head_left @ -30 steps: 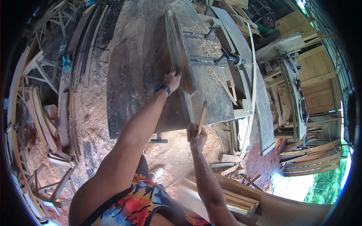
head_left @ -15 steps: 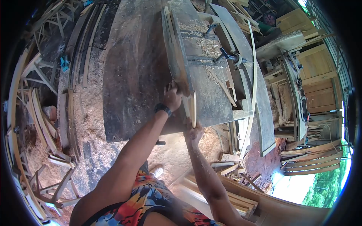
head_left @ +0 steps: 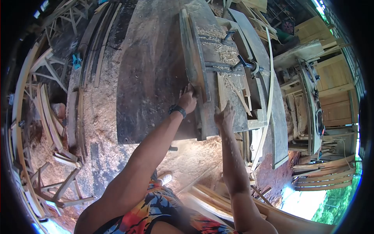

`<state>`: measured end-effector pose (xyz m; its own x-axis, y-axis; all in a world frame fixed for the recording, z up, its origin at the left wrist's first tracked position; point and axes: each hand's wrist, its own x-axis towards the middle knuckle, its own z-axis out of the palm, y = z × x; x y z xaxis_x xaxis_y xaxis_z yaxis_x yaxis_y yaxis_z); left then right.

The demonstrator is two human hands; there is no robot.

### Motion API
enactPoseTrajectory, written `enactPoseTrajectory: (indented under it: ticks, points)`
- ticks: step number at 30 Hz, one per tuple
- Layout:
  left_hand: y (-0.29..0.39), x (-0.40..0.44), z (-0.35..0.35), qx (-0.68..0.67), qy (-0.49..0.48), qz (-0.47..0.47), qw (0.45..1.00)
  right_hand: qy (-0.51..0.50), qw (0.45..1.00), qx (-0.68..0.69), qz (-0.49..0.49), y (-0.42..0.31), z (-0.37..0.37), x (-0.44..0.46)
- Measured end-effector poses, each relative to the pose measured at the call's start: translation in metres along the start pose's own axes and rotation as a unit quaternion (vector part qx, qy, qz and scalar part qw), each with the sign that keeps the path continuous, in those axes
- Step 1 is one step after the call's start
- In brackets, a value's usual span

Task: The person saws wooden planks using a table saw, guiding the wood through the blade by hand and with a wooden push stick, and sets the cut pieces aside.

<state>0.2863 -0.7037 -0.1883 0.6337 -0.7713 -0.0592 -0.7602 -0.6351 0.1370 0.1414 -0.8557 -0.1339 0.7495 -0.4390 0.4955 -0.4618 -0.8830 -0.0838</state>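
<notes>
The pale wooden strip lies straight ahead of the right hand, on the bench top, and its near end meets this hand, so the right hand is the nearer one. The long axis of the strip runs away from the person, almost in one line with the right forearm, and about parallel to the long upright boards, which stand to its left. The right hand has the thumb on the left side and the fingers stretched forward on the other side, quite narrow at the strip's end; I cannot tell if they close on it or only touch it. The left hand, with a dark watch on the wrist, is on the other side of these boards, its fingers bent against the narrow piece of wood (part of this piece is hidden, so how firm the grip is, I cannot tell). This piece comes from beside the left hand toward the person, and its near end is at the bench edge, to the left of the right hand. Further ahead and to the right of the right hand is a dark handle, with wood shavings beyond it.
</notes>
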Motion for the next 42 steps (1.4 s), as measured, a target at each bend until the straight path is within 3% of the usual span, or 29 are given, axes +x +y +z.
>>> enactPoseTrajectory:
  ticks: [1, 2, 3, 5, 6, 12, 16, 19, 21, 22, 24, 29, 31, 33, 35, 37, 38, 40, 42]
  points:
    - [-0.004, 0.005, 0.011, -0.077, 0.038, -0.017, 0.996, -0.176, 0.981, 0.056, 0.054, -0.030, -0.046, 0.006]
    - [-0.005, 0.008, 0.018, -0.155, 0.074, -0.033, 0.985, -0.347, 0.926, 0.107, 0.106, -0.063, -0.098, 0.007]
    - [-0.004, 0.009, 0.023, -0.233, 0.109, -0.047, 0.965, -0.364, 0.930, 0.055, 0.005, -0.079, -0.122, -0.010]
    - [0.000, 0.002, -0.009, -0.077, 0.008, -0.020, 0.997, -0.434, 0.898, 0.028, -0.067, -0.085, -0.120, -0.051]
    - [0.001, 0.002, -0.015, 0.002, -0.041, -0.006, 0.999, -0.418, 0.905, 0.026, -0.074, -0.082, -0.116, -0.059]
    - [-0.003, 0.004, -0.024, -0.021, -0.042, -0.005, 0.999, -0.423, 0.895, 0.019, -0.142, -0.063, -0.103, -0.052]
    - [-0.009, 0.006, -0.030, -0.124, -0.020, -0.030, 0.992, -0.487, 0.855, -0.019, -0.178, -0.066, -0.104, -0.025]
    - [-0.016, 0.021, -0.020, -0.110, -0.016, -0.044, 0.993, -0.407, 0.891, 0.012, -0.200, -0.077, -0.113, -0.007]
    - [-0.020, 0.024, -0.020, -0.062, -0.030, -0.034, 0.997, -0.303, 0.904, -0.019, -0.300, -0.073, -0.105, -0.006]
    - [-0.021, 0.026, -0.020, -0.113, -0.009, -0.051, 0.992, -0.248, 0.903, -0.034, -0.348, -0.071, -0.101, -0.007]
    - [-0.024, 0.032, -0.019, -0.214, 0.034, -0.085, 0.973, -0.294, 0.876, -0.082, -0.372, -0.075, -0.093, 0.002]
    - [-0.034, 0.046, -0.007, -0.086, 0.147, -0.042, 0.984, -0.333, 0.852, -0.152, -0.375, -0.095, -0.086, 0.019]
    - [-0.033, 0.046, -0.011, -0.003, 0.118, 0.011, 0.993, -0.314, 0.856, -0.160, -0.378, -0.096, -0.080, 0.020]
    - [-0.036, 0.053, -0.011, 0.162, -0.025, 0.124, 0.979, -0.275, 0.869, -0.148, -0.384, -0.094, -0.071, 0.019]
    - [-0.016, 0.023, 0.011, 0.168, 0.148, 0.074, 0.972, -0.271, 0.878, -0.127, -0.374, -0.092, -0.065, 0.020]
    - [0.003, -0.010, 0.010, -0.018, 0.262, 0.029, 0.965, -0.316, 0.876, -0.106, -0.349, -0.091, -0.063, 0.024]
    - [0.010, -0.026, -0.007, -0.203, 0.280, 0.012, 0.938, -0.326, 0.874, -0.107, -0.344, -0.094, -0.067, 0.027]
    - [0.013, -0.030, -0.015, -0.413, 0.265, -0.030, 0.871, -0.350, 0.869, -0.108, -0.333, -0.100, -0.081, 0.035]
    - [0.011, -0.019, -0.017, -0.475, 0.223, -0.075, 0.848, -0.315, 0.877, -0.099, -0.348, -0.095, -0.064, 0.034]
